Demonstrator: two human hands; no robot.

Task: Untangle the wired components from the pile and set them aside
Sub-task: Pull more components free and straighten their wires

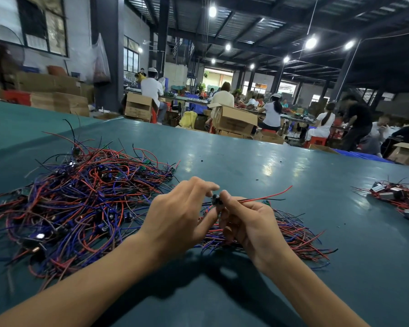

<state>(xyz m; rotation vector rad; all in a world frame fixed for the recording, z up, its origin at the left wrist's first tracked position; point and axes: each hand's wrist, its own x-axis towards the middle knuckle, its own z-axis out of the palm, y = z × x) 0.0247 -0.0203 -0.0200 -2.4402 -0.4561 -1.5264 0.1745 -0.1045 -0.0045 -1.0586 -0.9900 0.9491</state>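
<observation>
Centrally, left hand [182, 215] and right hand [248, 224] in shared pinch on one wired component [216, 199] beside the pile [80, 204]; cardboard boxes [234, 120] beyond.

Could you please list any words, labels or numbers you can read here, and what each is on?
None can be read.
Faint printing on the brown cardboard boxes: too blurred to read.
The small black wired component: no legible marking.
</observation>
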